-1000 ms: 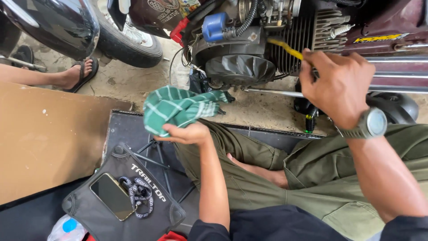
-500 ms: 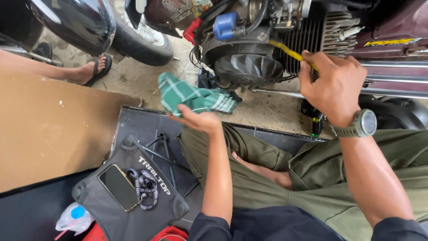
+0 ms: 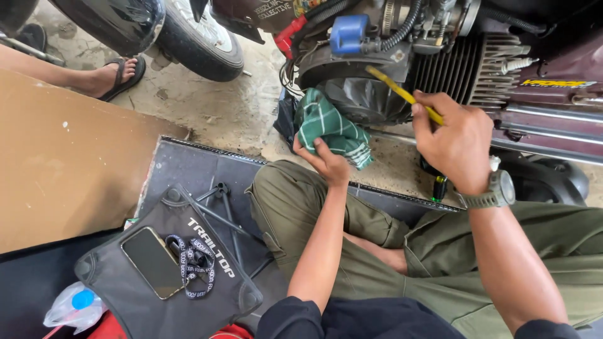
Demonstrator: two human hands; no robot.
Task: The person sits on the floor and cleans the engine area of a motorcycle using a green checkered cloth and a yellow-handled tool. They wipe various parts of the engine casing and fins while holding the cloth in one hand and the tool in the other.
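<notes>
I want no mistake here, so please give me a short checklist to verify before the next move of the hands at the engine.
1. Left hand grips the green checked cloth: ok.
2. Cloth touches the black engine cover: ok.
3. Right hand holds the yellow tool firmly: ok.
4. Tool tip seated on a part: cannot tell, the tip is hidden near the cover.
5. Phone and lanyard lie away from the work, on the black stool seat: ok.

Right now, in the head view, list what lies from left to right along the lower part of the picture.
Clear plastic bag → phone → lanyard → left hand holding green checked cloth → right hand gripping yellow tool → wristwatch.
</notes>
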